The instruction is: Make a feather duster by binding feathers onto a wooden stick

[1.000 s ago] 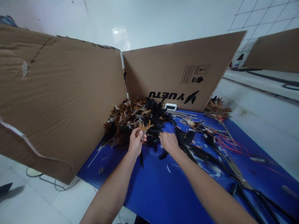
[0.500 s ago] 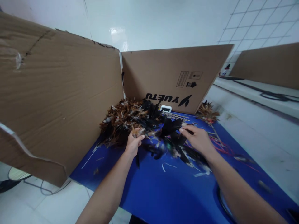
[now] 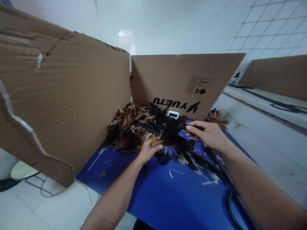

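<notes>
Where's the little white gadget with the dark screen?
In the head view, the white gadget sits just right of centre, by the foot of the printed cardboard panel, behind the black feathers and left of the person's right hand.

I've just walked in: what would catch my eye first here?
Probably the heap of brown and black feathers, in the corner where two cardboard panels meet on a bright blue tabletop. In front, the left hand holds a small brown tuft, while the right hand appears to pinch black feathers.
</notes>
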Available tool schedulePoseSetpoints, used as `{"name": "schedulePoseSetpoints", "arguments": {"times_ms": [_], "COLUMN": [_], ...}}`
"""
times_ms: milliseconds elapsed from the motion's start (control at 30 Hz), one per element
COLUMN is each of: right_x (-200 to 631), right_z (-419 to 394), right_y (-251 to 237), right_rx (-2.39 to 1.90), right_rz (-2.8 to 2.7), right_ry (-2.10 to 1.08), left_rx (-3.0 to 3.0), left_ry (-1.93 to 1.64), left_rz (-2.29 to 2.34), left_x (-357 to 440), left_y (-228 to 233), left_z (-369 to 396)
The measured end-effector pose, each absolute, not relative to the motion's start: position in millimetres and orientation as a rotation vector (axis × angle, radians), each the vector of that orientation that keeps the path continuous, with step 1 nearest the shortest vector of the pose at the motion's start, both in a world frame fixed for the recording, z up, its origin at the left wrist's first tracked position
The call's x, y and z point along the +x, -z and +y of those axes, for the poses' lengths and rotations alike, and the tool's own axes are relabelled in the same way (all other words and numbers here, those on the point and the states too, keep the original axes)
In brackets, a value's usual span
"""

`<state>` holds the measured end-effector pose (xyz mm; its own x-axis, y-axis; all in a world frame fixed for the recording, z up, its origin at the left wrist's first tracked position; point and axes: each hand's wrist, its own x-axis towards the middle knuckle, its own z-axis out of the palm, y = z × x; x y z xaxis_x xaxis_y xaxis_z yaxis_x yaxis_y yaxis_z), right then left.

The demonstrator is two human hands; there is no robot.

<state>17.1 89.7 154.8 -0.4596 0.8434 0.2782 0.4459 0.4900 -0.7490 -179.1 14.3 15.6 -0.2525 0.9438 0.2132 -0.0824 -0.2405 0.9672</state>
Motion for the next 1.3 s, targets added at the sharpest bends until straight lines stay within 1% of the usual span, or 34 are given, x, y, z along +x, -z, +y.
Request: {"name": "schedulePoseSetpoints", "arguments": {"times_ms": [67,100,133,233,267,300,367,400,533,567,633,767,900,1067,1167,1300], "right_x": [12,11,10,12,12,12,9,7,-6,-10,-14,-14,-9,-2,-2,-4], "right_z": [94,97,99,97,94,90,80,75,61,60,60,64,66,66,63,65], "right_y": [-150,-147,-143,-128,-121,-113,-95,-86,-55,-49,-40,-22,-10,-14,-19,-15], "right_rx": [-1.056,-1.074,-1.101,-1.110,-1.080,-1.055,-1.074,-1.118,-1.188,-1.192,-1.208,-1.123,-1.053,-1.042,-1.002,-1.091], "right_rz": [-2.066,-2.062,-2.055,-1.987,-1.961,-1.951,-1.959,-1.959,-1.863,-1.799,-1.650,-1.502,-1.418,-1.248,-1.300,-1.293], "right_ry": [-0.866,-0.822,-0.705,-0.154,-0.036,0.005,-0.127,-0.277,-1.064,-1.196,-1.349,-1.508,-1.547,-1.575,-1.644,-1.573], "left_rx": [1.123,1.095,1.064,0.960,0.926,0.900,0.871,0.865,0.897,0.926,0.974,0.978,0.970,0.951,0.973,0.994], "left_ry": [-1.511,-1.481,-1.473,-1.503,-1.500,-1.491,-1.463,-1.448,-1.365,-1.330,-1.270,-1.225,-1.218,-1.198,-1.153,-1.098], "left_rz": [1.203,1.197,1.177,1.067,1.030,0.999,0.953,0.940,0.934,0.942,0.950,0.933,0.911,0.924,0.941,0.956], "left_x": [-177,-177,-176,-172,-171,-169,-166,-164,-158,-157,-155,-152,-150,-150,-150,-149], "left_y": [-15,-15,-15,-16,-17,-17,-17,-17,-14,-13,-12,-7,-3,-2,-3,-3], "left_z": [13,13,12,11,11,10,9,9,7,6,5,4,6,7,6,5]}}
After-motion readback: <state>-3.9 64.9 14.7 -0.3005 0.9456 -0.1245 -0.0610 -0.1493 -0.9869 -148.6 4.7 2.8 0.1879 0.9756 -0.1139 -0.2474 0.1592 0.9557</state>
